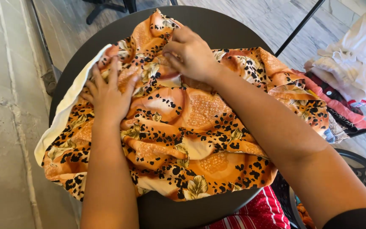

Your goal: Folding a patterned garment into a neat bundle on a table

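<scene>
On round dark table (217,29): orange patterned cloth (178,127) spread, crumpled. Left hand (109,95) flat, fingers wide, pressing cloth. Right hand (191,53) pinching fold near top. Smoothing step likely; next needs pulling fabric flat. Clothes pile (352,63) at right.

The orange patterned cloth (178,127) hides most of the round dark table (217,29). At the right edge, the pile of clothes (352,72) is cut off.
</scene>
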